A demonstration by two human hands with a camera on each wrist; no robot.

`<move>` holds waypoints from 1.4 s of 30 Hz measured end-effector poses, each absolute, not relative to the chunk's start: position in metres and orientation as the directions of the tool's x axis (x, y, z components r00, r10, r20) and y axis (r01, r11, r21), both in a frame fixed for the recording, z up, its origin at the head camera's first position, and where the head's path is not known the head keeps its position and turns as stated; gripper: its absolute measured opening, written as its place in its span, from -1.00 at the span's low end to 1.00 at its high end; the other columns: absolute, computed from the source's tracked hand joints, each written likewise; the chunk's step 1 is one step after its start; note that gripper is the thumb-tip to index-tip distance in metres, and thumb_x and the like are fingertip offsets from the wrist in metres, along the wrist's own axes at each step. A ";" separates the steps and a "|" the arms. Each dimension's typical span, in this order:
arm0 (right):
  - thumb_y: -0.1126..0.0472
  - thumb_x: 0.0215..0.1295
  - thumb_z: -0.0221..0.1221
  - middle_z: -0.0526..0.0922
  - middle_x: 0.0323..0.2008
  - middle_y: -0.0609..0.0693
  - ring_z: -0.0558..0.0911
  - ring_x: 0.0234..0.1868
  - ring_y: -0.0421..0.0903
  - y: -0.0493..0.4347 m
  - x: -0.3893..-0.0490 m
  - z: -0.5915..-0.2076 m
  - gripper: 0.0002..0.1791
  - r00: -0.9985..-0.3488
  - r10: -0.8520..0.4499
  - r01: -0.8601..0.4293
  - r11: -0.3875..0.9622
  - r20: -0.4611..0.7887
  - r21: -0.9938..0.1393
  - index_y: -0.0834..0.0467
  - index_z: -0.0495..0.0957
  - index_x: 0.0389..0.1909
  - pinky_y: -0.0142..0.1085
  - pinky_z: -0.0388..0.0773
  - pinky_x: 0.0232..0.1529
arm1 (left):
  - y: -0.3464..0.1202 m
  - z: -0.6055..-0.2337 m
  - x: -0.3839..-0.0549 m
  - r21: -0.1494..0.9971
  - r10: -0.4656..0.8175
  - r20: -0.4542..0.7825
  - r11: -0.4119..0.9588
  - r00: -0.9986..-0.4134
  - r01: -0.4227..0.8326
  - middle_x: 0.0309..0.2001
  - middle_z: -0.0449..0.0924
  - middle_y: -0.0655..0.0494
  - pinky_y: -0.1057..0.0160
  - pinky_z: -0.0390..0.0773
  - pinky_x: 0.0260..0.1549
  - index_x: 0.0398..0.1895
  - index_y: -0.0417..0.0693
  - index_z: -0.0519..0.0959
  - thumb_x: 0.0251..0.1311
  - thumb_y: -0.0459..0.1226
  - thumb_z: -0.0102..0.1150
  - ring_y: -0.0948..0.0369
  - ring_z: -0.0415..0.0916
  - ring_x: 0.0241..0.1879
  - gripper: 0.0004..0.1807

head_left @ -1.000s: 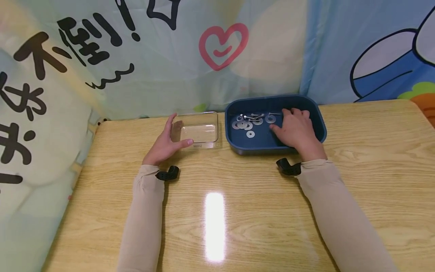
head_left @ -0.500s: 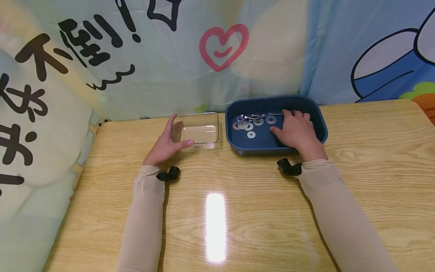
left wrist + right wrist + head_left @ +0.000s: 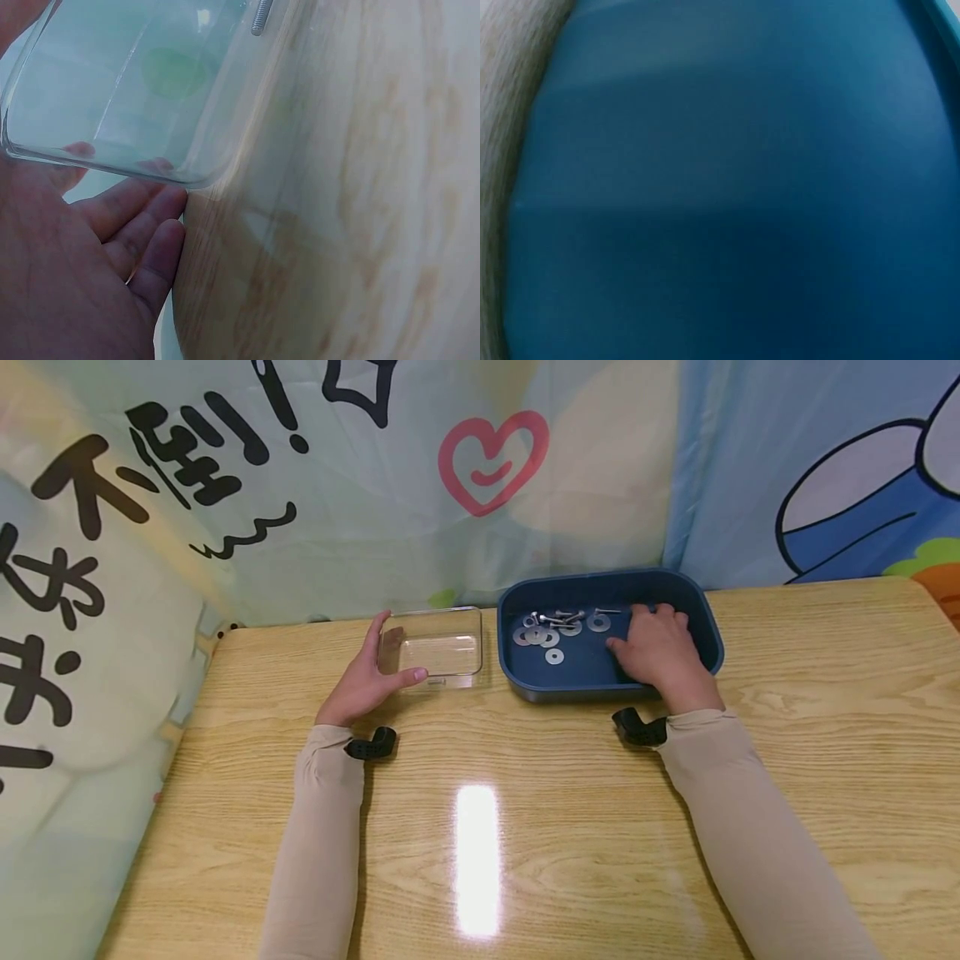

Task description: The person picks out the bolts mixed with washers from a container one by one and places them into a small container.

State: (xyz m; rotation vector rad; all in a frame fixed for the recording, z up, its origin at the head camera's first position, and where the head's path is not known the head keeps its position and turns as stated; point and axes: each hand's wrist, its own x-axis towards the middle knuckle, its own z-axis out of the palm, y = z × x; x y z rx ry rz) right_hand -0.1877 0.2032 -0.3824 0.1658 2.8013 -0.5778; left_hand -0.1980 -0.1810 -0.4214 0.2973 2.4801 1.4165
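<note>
My left hand point(image 3: 363, 685) holds the left end of a clear plastic box point(image 3: 442, 647), thumb along the front and fingers round the far left corner. The left wrist view shows the fingers against the box's end, and a bolt's threaded tip point(image 3: 261, 16) at the box's side. My right hand point(image 3: 663, 652) reaches down into a dark blue bin point(image 3: 585, 685), at its right part. Its fingertips are hidden, and I cannot tell what they hold. Left of it lie several washers point(image 3: 554, 656) and a heap of metal bolts point(image 3: 558, 619). The right wrist view is filled by the bin's blue wall point(image 3: 727, 150).
Both containers stand side by side at the far edge of the wooden table point(image 3: 375, 843), the box left of the bin. Behind them hangs a printed cloth point(image 3: 360, 485), which also runs along the left side.
The right hand's thumb and fingers have drawn in closer together, and the hand has shifted slightly right within the bin. The left hand and the box have stayed put.
</note>
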 end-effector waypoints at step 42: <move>0.34 0.46 -0.01 0.55 -0.32 0.29 0.52 -0.32 0.23 0.205 -0.186 -0.381 -0.63 -0.961 0.089 0.178 0.924 -0.260 -0.339 0.21 0.53 -0.59 0.03 0.45 -0.31 | -0.181 -0.421 -0.199 0.863 0.303 -0.127 0.503 -0.945 0.045 0.54 0.13 0.02 -0.14 0.01 0.43 0.64 0.19 -0.25 0.21 -0.03 0.41 0.03 -0.06 0.55 0.17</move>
